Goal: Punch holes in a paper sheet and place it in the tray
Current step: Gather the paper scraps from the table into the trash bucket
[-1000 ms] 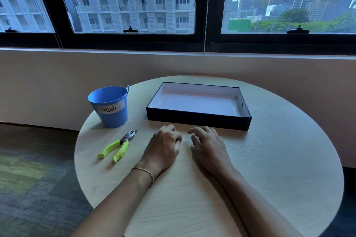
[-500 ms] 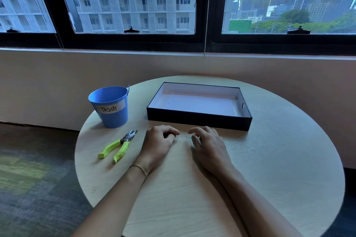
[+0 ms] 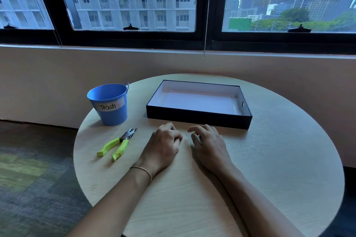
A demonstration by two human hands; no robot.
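Round wooden table beneath a window, seen from the wearer's head. Far centre: a shallow black tray with a pale lining; a white sheet appears to lie flat on its floor, with one small dark dot near its far-left corner, possibly a punched hole, though too small to confirm. Far left: a blue bucket labelled "Trash", standing upright and well apart from the tray. Near the bucket, on the tabletop: a hole punch with yellow-green handles, lying untouched, its metal head pointing toward the bucket. Centre, just on the near side of the tray wall: the left hand and right hand, both palm-down on the table, fingers loosely curled and holding nothing. No loose sheet lies on the table. Judged from this arrangement, the task stands either complete, with the sheet deposited, or not yet begun; the view cannot settle which.
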